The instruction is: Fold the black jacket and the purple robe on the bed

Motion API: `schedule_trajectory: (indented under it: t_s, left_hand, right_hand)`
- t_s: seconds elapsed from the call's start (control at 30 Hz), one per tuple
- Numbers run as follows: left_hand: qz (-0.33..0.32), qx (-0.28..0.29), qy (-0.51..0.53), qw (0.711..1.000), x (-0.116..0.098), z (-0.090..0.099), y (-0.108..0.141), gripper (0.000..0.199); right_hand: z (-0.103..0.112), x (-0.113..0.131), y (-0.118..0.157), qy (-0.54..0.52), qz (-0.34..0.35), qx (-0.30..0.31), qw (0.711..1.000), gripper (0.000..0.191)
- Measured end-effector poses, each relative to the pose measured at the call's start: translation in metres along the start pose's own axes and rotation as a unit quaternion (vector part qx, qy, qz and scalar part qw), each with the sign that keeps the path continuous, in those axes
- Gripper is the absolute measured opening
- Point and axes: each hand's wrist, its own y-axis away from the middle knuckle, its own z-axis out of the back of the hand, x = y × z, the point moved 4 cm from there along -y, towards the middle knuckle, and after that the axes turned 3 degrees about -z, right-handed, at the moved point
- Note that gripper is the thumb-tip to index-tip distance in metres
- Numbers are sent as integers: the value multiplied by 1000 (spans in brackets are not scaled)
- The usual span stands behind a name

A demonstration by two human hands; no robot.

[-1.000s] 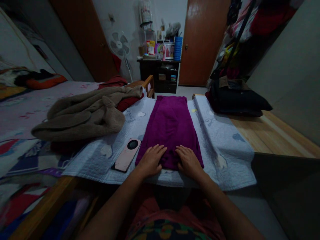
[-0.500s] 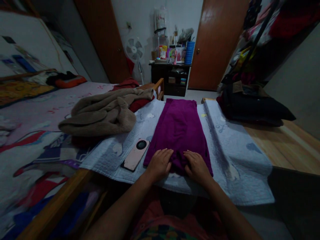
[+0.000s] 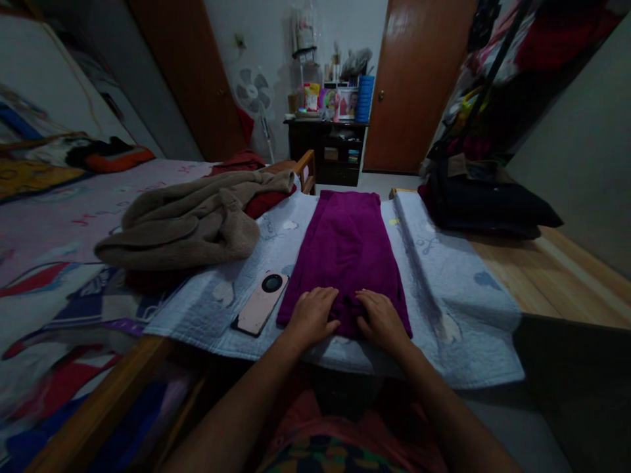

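Observation:
A folded purple garment (image 3: 349, 243) lies lengthwise on a pale blue quilted cover (image 3: 456, 282), its near end toward me. On its near left part rests my left hand (image 3: 313, 315), fingers stretched flat over the cloth and thumb apart. My right hand (image 3: 380, 318) lies the same way on the near right part, fingers extended. Small creases show in the fabric between the two hands. A pink phone (image 3: 260, 303) with a round black camera ring lies left of the garment, close to my left hand but not touched.
Left of the cover, a brown fleecy garment (image 3: 197, 223) is heaped over red cloth beside a patterned bed (image 3: 123, 197). Dark folded clothes (image 3: 486, 197) sit at right on a wooden surface (image 3: 566, 276). Farther back stand a fan (image 3: 254, 92) and a dark cabinet (image 3: 325, 154).
The view has shifted slightly, so the scene sits a little farther left. Both hands stay on the near end of the purple garment, with little visible movement.

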Motion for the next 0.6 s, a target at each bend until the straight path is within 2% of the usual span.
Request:
schedule_trajectory:
  t_s: [0.13, 0.27, 0.43, 0.6]
  left_hand:
    - [42, -22, 23, 999, 7, 6, -7, 46]
    - [99, -89, 53, 990, 14, 19, -8, 29]
    - [113, -182, 67, 974, 15, 33, -4, 29]
    - [93, -211, 57, 971, 13, 32, -1, 27]
  right_hand:
    - [4, -4, -1, -17, 1, -33, 999, 45]
    - [12, 0, -4, -19, 3, -36, 999, 46]
    - [25, 12, -12, -25, 8, -33, 999, 46]
    - [16, 17, -14, -27, 14, -10, 999, 47]
